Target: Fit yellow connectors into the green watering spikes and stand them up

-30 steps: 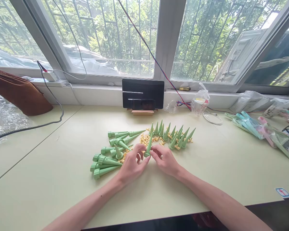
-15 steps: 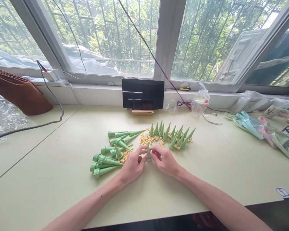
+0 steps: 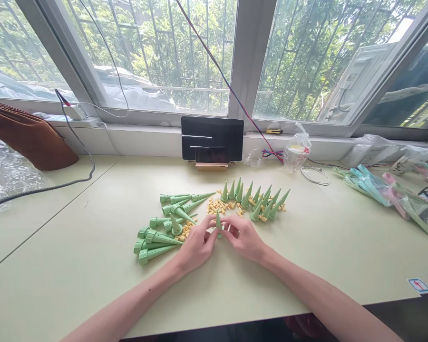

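Note:
Between my two hands a green plastic watering spike (image 3: 218, 221) stands point up, its base low by the table. Fingers of my left hand (image 3: 198, 241) close on it from the left. My right hand (image 3: 244, 236) pinches at its other side; whether a small yellow part is between those fingertips is hidden. Small yellow valve pieces (image 3: 219, 206) lie in a heap just behind the hands. Left of them several green spikes (image 3: 157, 235) lie on their sides, with one short spike (image 3: 175, 225) upright. Behind to the right, several spikes (image 3: 247, 195) stand upright with yellow valves at their bases.
A black tablet (image 3: 212, 130) with a phone leans on a cardboard stand by the window. A cup in a plastic bag (image 3: 296, 154) and a coiled white cable (image 3: 314, 175) sit at back right. Bagged pastel items (image 3: 388, 190) lie far right, a brown bag (image 3: 28, 137) far left.
The spike in my hands has come down and nearer to me, and now shows less of its length. Both hands stay close together on it. The other spikes have not moved.

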Available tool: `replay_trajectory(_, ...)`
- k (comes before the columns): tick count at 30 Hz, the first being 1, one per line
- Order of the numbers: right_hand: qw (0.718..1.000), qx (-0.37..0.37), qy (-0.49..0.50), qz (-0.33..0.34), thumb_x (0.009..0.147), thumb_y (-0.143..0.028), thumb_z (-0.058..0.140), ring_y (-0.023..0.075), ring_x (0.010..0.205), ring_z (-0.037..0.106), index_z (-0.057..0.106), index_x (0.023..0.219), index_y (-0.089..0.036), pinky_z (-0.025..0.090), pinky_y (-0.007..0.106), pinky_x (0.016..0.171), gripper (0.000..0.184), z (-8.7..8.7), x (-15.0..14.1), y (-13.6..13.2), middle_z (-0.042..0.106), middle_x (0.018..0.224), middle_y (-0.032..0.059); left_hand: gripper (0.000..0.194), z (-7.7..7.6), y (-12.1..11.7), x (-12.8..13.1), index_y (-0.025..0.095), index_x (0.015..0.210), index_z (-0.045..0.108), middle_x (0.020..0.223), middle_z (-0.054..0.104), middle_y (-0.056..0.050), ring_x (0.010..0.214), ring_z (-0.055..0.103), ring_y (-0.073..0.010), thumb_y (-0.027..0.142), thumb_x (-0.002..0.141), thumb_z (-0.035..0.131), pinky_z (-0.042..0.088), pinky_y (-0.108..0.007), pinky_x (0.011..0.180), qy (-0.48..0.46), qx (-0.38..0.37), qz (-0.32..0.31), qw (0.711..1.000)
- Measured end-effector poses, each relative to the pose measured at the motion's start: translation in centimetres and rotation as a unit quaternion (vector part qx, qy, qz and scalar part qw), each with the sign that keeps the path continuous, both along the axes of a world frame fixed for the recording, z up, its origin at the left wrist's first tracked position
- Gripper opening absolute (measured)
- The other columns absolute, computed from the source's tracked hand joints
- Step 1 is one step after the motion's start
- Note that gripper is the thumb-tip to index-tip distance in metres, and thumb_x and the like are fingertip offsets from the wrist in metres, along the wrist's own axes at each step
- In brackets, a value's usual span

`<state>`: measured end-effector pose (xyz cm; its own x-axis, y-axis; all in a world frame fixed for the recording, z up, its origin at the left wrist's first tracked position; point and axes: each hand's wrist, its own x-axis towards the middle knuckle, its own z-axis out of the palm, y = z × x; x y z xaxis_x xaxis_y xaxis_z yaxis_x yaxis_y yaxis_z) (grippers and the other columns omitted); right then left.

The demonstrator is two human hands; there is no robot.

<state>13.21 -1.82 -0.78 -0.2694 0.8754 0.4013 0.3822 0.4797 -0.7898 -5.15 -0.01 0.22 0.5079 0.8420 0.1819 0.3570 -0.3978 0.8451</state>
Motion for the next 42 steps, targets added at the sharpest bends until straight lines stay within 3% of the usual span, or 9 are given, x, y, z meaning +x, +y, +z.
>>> replay_trajectory(7, 1.000, -0.011, -0.006, 0.002, 0.090, -0.018, 0.059, 0.0116, 0.061, 0.053, 0.065, 0.106, -0.024, 0.050, 0.025, 0.057, 0.017, -0.23, 0.03, 0.05, 0.059, 0.086, 0.0019, 0.018, 0.41, 0.02, 0.16, 0.024, 0.110, 0.049, 0.098, 0.072, -0.002, 0.043, 0.042, -0.0071, 0.034, 0.098, 0.042, 0.033, -0.021, 0.046, 0.000, 0.001, 0.002, 1.000)
replay_trajectory(16, 1.000, -0.009, -0.016, -0.015, 0.091, -0.015, 0.055, 0.0134, 0.066, 0.057, 0.062, 0.107, -0.021, 0.050, 0.025, 0.057, 0.018, -0.33, -0.08, -0.05, 0.064, 0.093, 0.0048, 0.017, 0.62, 0.02, 0.17, 0.023, 0.105, 0.044, 0.100, 0.071, -0.004, 0.050, 0.052, -0.0099, 0.038, 0.099, 0.040, 0.035, -0.022, 0.050, 0.002, -0.025, 0.018, 1.000)
replay_trajectory(23, 0.996, 0.012, -0.044, -0.079, 0.091, -0.015, 0.054, 0.0150, 0.066, 0.055, 0.063, 0.102, -0.019, 0.048, 0.027, 0.060, 0.014, -0.34, -0.02, 0.10, 0.061, 0.079, 0.0025, 0.016, 0.32, 0.07, 0.21, 0.023, 0.103, 0.042, 0.105, 0.070, -0.006, 0.048, 0.050, -0.0083, 0.039, 0.099, 0.040, 0.032, -0.021, 0.048, 0.003, -0.016, 0.011, 1.000)
replay_trajectory(31, 0.991, -0.011, -0.034, -0.131, 0.091, -0.017, 0.051, 0.0143, 0.070, 0.058, 0.061, 0.108, -0.017, 0.051, 0.029, 0.064, 0.020, -0.35, 0.11, 0.11, 0.060, 0.096, 0.0059, 0.016, 0.08, 0.06, 0.16, 0.023, 0.099, 0.043, 0.099, 0.067, -0.003, 0.049, 0.051, -0.0088, 0.039, 0.099, 0.040, 0.036, -0.023, 0.052, 0.022, -0.008, 0.007, 1.000)
replay_trajectory(34, 0.988, -0.016, -0.036, -0.147, 0.090, -0.018, 0.051, 0.0169, 0.079, 0.059, 0.061, 0.108, -0.018, 0.052, 0.029, 0.067, 0.021, -0.50, 0.20, 0.14, 0.059, 0.100, 0.0073, 0.016, -0.04, 0.11, 0.12, 0.022, 0.093, 0.043, 0.076, 0.059, 0.003, 0.046, 0.042, -0.0087, 0.037, 0.099, 0.040, 0.031, -0.023, 0.051, 0.032, 0.011, 0.012, 0.999)
replay_trajectory(36, 0.987, -0.021, -0.037, -0.158, 0.090, -0.018, 0.051, 0.0182, 0.084, 0.059, 0.061, 0.108, -0.018, 0.053, 0.029, 0.068, 0.021, -0.58, 0.25, 0.16, 0.059, 0.103, 0.0082, 0.017, -0.12, 0.13, 0.10, 0.022, 0.089, 0.044, 0.059, 0.043, 0.008, 0.044, 0.034, -0.0093, 0.036, 0.098, 0.042, 0.027, -0.023, 0.050, 0.048, 0.032, 0.021, 0.998)
replay_trajectory(38, 0.984, -0.027, -0.042, -0.171, 0.090, -0.018, 0.051, 0.0186, 0.085, 0.059, 0.060, 0.108, -0.018, 0.053, 0.030, 0.069, 0.020, -0.59, 0.29, 0.18, 0.059, 0.105, 0.0088, 0.016, -0.18, 0.14, 0.11, 0.021, 0.086, 0.044, 0.054, 0.030, 0.010, 0.045, 0.030, -0.0097, 0.034, 0.097, 0.044, 0.025, -0.024, 0.050, 0.059, 0.050, 0.029, 0.997)
replay_trajectory(42, 0.976, -0.023, -0.092, -0.198, 0.090, -0.018, 0.049, 0.0206, 0.090, 0.061, 0.059, 0.111, -0.017, 0.054, 0.034, 0.078, 0.023, -0.32, 0.32, 0.08, 0.058, 0.111, 0.0101, 0.014, -0.21, 0.15, 0.15, 0.021, 0.084, 0.045, 0.054, 0.029, 0.010, 0.046, 0.031, -0.0099, 0.031, 0.095, 0.045, 0.026, -0.023, 0.051, 0.060, 0.067, 0.034, 0.995)
